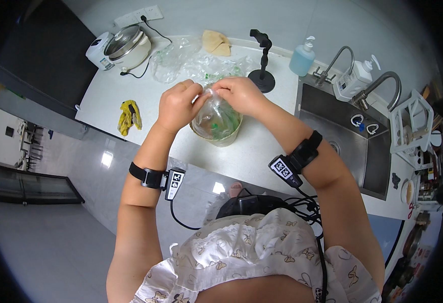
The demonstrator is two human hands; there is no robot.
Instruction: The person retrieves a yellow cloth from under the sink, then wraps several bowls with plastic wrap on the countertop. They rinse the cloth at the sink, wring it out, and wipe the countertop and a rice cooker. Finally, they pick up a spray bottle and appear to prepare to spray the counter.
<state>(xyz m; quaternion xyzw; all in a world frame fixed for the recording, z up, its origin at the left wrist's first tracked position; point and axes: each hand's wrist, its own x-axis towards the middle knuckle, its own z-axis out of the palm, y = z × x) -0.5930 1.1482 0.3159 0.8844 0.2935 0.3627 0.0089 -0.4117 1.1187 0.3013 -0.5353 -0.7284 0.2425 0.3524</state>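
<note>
A clear plastic bag (215, 119) with green print sits in a pale round bin (221, 141) on the white counter. My left hand (179, 104) pinches the gathered top of this bag between thumb and fingers. From the other side, my right hand (240, 94) grips the same gathered plastic, its fingertips close to the left thumb. What lies inside the bag is hard to make out. Behind my hands, more crumpled clear plastic bags (179, 57) are spread over the counter.
A yellow cloth (129, 117) lies left of the bin. At the back stand an electric pot (128, 47), a folded tan cloth (217, 42) and a black stand (262, 77). To the right are a soap bottle (302, 60), a steel sink (331, 113) and a dish rack (411, 125).
</note>
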